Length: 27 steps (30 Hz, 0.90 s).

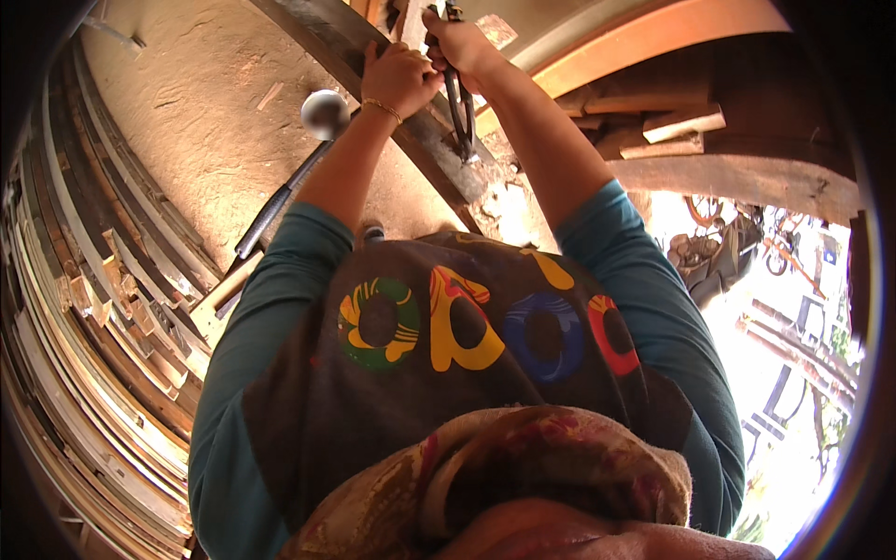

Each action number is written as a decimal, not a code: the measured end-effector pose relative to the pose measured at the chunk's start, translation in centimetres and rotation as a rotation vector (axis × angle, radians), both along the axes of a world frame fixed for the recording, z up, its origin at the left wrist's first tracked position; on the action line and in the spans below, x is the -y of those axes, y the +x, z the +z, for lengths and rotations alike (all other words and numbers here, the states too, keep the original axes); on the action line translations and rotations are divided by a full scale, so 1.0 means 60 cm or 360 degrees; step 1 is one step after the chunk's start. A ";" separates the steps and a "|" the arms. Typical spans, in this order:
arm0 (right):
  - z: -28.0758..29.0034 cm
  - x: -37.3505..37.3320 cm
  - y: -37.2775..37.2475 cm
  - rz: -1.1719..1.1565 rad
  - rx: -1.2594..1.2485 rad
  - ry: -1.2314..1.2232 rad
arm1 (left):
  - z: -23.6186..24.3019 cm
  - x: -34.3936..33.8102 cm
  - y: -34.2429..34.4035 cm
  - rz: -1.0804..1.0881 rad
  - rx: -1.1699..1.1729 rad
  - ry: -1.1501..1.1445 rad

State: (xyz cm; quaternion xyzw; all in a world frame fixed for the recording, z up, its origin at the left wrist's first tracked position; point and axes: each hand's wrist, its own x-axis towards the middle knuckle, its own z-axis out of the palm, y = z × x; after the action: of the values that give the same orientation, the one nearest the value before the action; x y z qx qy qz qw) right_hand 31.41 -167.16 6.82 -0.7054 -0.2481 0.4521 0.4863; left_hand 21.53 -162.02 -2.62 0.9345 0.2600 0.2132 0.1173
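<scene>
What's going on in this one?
A person is at a dark beam, the right hand gripping a dark metal tool. The left hand is close beside it, over the beam; whether it holds anything is hidden. Lengths of timber lie at the person's left.

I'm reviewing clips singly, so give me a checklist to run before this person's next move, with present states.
1. Right hand closed on the dark metal tool: ok.
2. Left hand close beside the right: ok.
3. Left hand's own grip: cannot tell, its fingertips are partly hidden.
4. Tool's lower end touching the dark beam: cannot tell from this angle.
5. Teal sleeves clear of the tool: ok, both end near the elbows.
6. Long dark bar apart from both hands: ok.
</scene>
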 end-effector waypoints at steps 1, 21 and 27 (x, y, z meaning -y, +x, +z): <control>0.002 -0.002 0.003 0.0015 0.0013 -0.0102 | 0.003 -0.003 -0.003 0.0025 0.0027 0.0036; 0.053 0.220 -0.020 0.0518 0.0107 0.1065 | -0.002 -0.007 -0.007 0.0058 -0.0106 -0.0001; 0.071 0.247 -0.053 0.0211 0.0295 0.1130 | -0.007 -0.010 -0.005 0.0032 -0.0086 0.0019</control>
State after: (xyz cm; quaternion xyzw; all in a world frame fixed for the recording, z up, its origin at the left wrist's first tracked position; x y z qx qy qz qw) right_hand 28.26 -181.96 11.10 -0.5131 -0.4774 0.3026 0.6459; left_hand 21.23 -161.42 -3.03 0.9379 0.2710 0.1906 0.1023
